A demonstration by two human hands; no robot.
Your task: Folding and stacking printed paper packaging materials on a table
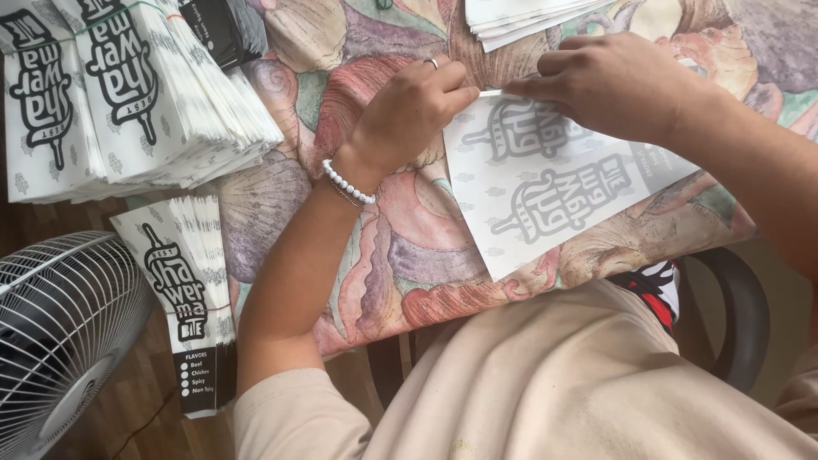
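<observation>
Head view: both hands, left hand (413, 106) and right hand (618, 81), grip pinched shut on the white printed paper sheet's (545, 187) top edge.

A big pile of white paper bags (128, 94) with black print sat at the far left of the table, and a smaller stack of bags (192, 298) hung over the near edge just beside a white fan (60, 332). Another stack of white sheets (528, 17) lay at the far edge of the table. A cloth (400, 247) with big shells in pink, purple and brown covered the table, a dark chair (741, 315) stood near it, and the floor (153, 400) was brown wood.
</observation>
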